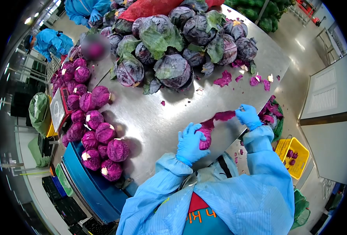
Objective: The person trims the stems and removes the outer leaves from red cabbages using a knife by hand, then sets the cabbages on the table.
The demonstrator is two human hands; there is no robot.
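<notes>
View: head camera, the only one; clock directions run from the cabbage in hand.
Red cabbage in hand: the glossy purple head (205, 138) is over the near edge of the steel table (154, 125), against the left palm and partly hidden by it.
Left hand: at 8 o'clock, the blue-gloved left hand (190, 145) cups the head, fingers curved over its side.
Right hand: at 2 o'clock, the right hand (247, 116) has its fingers drawn together, apparently pinching the far end of a purple leaf (224, 115); a small glint at the fingertips is too small to name.
Leaf: a limp strip spanning from head to right hand; probably light, soft and quick to tear, best gripped broadly near its base.
Head's feel: likely dense, firm and fairly heavy, its waxy skin slippery under gloves; a full palm underneath should hold better than fingertips, and a hard squeeze or knock could bruise it.
Untrimmed red cabbages: heaped (173, 72) at 11 o'clock, with dull, loose outer leaves.
Bare purple heads: piled (118, 150) at 9 o'clock, some showing pale cut stems.
Leaf scraps: scattered (223, 79) between 12 and 1 o'clock.
Yellow basket: on the floor (304, 156) between 3 and 4 o'clock, purple pieces inside.
</notes>
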